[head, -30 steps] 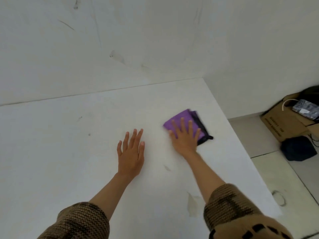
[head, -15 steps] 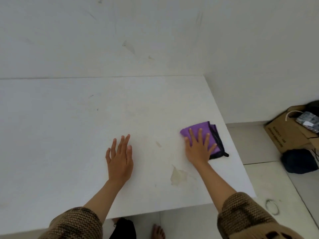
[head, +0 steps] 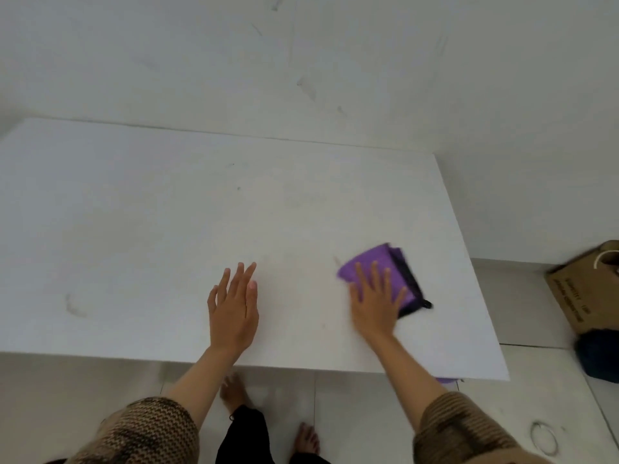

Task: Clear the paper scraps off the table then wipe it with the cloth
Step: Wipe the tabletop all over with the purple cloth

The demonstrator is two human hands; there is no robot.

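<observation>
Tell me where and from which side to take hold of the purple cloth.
Probably its black-trimmed right edge, coming from the right: the purple cloth lies folded flat, the right hand presses flat on its near part, and that edge is bare.

We have broad flat table surface to the left and ahead, stopped by the wall along its far edge.

The cloth lies on the table near its 3 o'clock edge, under the fingers of the right hand, with the left hand flat on the table at the cloth's 9 o'clock. A box stands on the floor at 3 o'clock of the table.
</observation>
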